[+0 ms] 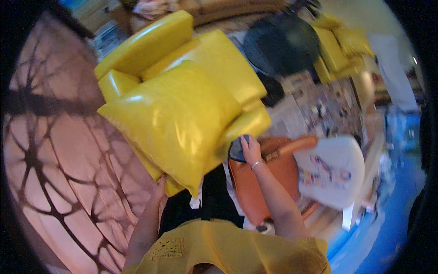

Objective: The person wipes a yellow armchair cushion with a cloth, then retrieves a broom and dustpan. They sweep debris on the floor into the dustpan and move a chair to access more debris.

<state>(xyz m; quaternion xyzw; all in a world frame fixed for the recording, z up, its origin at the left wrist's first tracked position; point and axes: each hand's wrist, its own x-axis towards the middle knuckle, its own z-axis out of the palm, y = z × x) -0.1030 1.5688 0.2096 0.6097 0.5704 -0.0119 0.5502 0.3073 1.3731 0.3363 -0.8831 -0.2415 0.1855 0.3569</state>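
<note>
A large glossy yellow cushion (178,116) lies tilted over a yellow leather-look armchair (222,61), covering much of its front. My left hand (161,188) is at the cushion's lower left edge, with its thumb against the edge and its other fingers hidden. In my right hand (250,149) is a dark grey cloth or pad (236,150), beside the chair's right armrest (248,125) and above an orange-brown seat. The cloth's far side is partly covered by my fingers.
An orange-brown leather chair (263,185) stands close on the right, near a white chair (332,173) with a printed picture. Farther off are a round dark table (282,44), another yellow armchair (342,44) and a patterned rug (318,99). Web-like shadows cross a pinkish surface (68,144) on the left.
</note>
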